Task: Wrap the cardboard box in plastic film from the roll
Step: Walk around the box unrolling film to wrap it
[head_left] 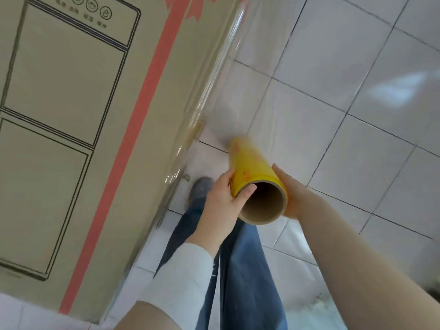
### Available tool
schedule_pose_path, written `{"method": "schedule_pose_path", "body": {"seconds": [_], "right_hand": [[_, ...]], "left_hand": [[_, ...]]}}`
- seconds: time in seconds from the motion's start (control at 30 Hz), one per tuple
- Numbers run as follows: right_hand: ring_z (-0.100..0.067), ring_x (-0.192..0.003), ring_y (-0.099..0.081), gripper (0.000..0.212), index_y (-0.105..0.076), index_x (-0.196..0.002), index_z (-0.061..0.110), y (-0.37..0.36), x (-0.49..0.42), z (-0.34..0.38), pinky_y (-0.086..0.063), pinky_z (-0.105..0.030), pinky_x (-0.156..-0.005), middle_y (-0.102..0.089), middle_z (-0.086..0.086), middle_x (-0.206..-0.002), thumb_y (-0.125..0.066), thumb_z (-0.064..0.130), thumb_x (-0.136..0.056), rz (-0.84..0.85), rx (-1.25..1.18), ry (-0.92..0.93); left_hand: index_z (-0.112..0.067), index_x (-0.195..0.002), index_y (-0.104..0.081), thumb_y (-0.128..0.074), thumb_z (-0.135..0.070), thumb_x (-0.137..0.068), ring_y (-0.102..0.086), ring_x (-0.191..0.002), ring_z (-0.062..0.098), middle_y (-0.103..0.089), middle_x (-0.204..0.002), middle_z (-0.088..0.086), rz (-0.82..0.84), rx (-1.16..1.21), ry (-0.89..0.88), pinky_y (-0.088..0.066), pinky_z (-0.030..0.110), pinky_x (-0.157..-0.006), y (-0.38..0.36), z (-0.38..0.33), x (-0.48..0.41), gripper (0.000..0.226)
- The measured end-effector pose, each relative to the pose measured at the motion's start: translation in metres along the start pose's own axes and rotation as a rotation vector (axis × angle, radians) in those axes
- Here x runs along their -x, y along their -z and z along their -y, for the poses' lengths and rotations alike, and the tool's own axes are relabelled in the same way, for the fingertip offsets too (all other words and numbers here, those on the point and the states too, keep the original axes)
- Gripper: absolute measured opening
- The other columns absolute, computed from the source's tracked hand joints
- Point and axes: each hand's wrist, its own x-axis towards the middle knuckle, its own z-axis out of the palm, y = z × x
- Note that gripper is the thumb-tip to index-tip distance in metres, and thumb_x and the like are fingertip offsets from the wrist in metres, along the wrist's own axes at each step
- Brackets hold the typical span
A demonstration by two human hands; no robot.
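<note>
A tall cardboard box point(71, 103) with a pink stripe and black line drawings fills the left of the view. Clear plastic film point(240, 91) stretches from the box's right edge down to a yellow roll point(252, 165) with a hollow cardboard core. My left hand point(221, 201) grips the roll's near end from the left, thumb on the core's rim. My right hand point(292, 194) holds the same end from the right, its fingers hidden behind the roll. The roll's far end is blurred.
White tiled floor point(357, 103) spreads to the right of the box. My blue-jeaned legs point(247, 270) and a grey shoe point(200, 189) stand close to the box's lower corner.
</note>
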Motion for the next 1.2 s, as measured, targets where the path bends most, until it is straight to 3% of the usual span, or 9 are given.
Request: {"method": "schedule_pose_path", "body": {"seconds": [0.1,0.27,0.4,0.53,0.67,0.83,1.0,1.1,1.2], "right_hand": [[-0.023,-0.055,-0.067,0.053,-0.057,-0.110,0.011,-0.014,-0.002,-0.010,-0.046,-0.034,-0.060,-0.069,-0.011,-0.067,-0.042,0.059,-0.090,0.013,-0.055,0.009],[-0.028,-0.075,-0.063,0.058,-0.054,-0.120,0.010,-0.037,-0.002,-0.008,-0.050,-0.035,-0.067,-0.066,-0.015,-0.090,-0.047,0.058,-0.089,-0.021,0.053,-0.045],[-0.028,-0.079,-0.064,0.060,-0.051,-0.127,0.010,-0.051,0.001,-0.017,-0.050,-0.035,-0.064,-0.065,-0.015,-0.102,-0.045,0.058,-0.090,-0.016,0.160,-0.073],[-0.031,-0.092,-0.063,0.063,-0.052,-0.128,0.008,-0.039,0.002,-0.034,-0.052,-0.040,-0.074,-0.062,-0.018,-0.119,-0.040,0.059,-0.092,0.048,0.125,-0.019],[-0.030,-0.103,-0.061,0.061,-0.054,-0.126,0.011,-0.020,0.003,-0.060,-0.049,-0.045,-0.094,-0.058,-0.020,-0.128,-0.043,0.059,-0.090,-0.001,0.044,0.061],[-0.026,-0.056,-0.069,0.049,-0.056,-0.107,0.009,-0.020,0.006,-0.090,-0.054,-0.035,-0.058,-0.071,-0.015,-0.067,-0.042,0.054,-0.094,0.088,-0.117,0.003],[-0.029,-0.077,-0.065,0.057,-0.056,-0.103,0.005,-0.031,0.001,-0.123,-0.049,-0.040,-0.066,-0.072,-0.016,-0.074,-0.041,0.058,-0.091,0.087,-0.187,-0.052],[-0.030,-0.087,-0.062,0.057,-0.053,-0.119,0.005,-0.048,-0.001,-0.131,-0.049,-0.040,-0.069,-0.067,-0.017,-0.101,-0.044,0.055,-0.093,0.049,-0.170,-0.059],[-0.032,-0.093,-0.062,0.060,-0.050,-0.128,0.008,-0.066,-0.001,-0.135,-0.052,-0.043,-0.076,-0.062,-0.018,-0.115,-0.051,0.055,-0.089,-0.014,-0.014,-0.043]], "left_hand": [[-0.017,-0.129,-0.045,-0.057,-0.037,-0.086,-0.054,-0.096,-0.001,-0.057,-0.106,-0.015,-0.037,0.109,0.057,-0.039,-0.003,-0.073,0.002,0.012,0.021,0.049],[-0.024,-0.120,-0.043,-0.058,-0.067,-0.066,-0.057,-0.112,0.013,-0.059,-0.113,-0.009,0.089,0.049,0.146,-0.049,0.027,-0.090,0.023,0.033,0.029,0.070],[-0.031,-0.147,-0.015,-0.063,-0.054,-0.076,-0.021,-0.140,0.009,-0.018,-0.154,-0.010,0.202,-0.199,0.004,-0.020,0.024,-0.107,0.033,0.023,0.020,0.089],[-0.031,-0.143,-0.029,-0.058,-0.056,-0.078,-0.029,-0.137,0.013,-0.031,-0.150,-0.008,0.272,-0.402,-0.122,-0.023,0.027,-0.109,0.026,0.024,0.020,0.075],[-0.026,-0.139,-0.037,-0.054,-0.058,-0.079,-0.040,-0.129,0.016,-0.045,-0.140,-0.003,0.069,-0.220,-0.095,-0.033,0.033,-0.108,0.012,0.043,0.044,0.070],[-0.019,-0.139,-0.036,-0.047,-0.036,-0.093,-0.046,-0.115,0.004,-0.049,-0.126,-0.010,-0.012,-0.003,0.027,-0.034,-0.006,-0.081,-0.010,0.070,0.090,0.050],[-0.021,-0.136,-0.034,-0.045,-0.036,-0.093,-0.044,-0.093,-0.009,-0.046,-0.108,-0.021,0.115,-0.030,0.093,-0.032,-0.009,-0.065,0.002,0.088,0.098,0.046],[-0.018,-0.137,-0.034,-0.054,-0.045,-0.086,-0.046,-0.116,0.007,-0.047,-0.123,-0.008,0.175,-0.175,0.095,-0.036,0.007,-0.083,0.023,0.097,0.089,0.061],[-0.028,-0.148,-0.005,-0.064,-0.045,-0.079,-0.015,-0.142,0.009,-0.019,-0.153,-0.009,0.296,-0.253,0.059,-0.019,0.028,-0.110,0.039,0.101,0.082,0.092]]}}
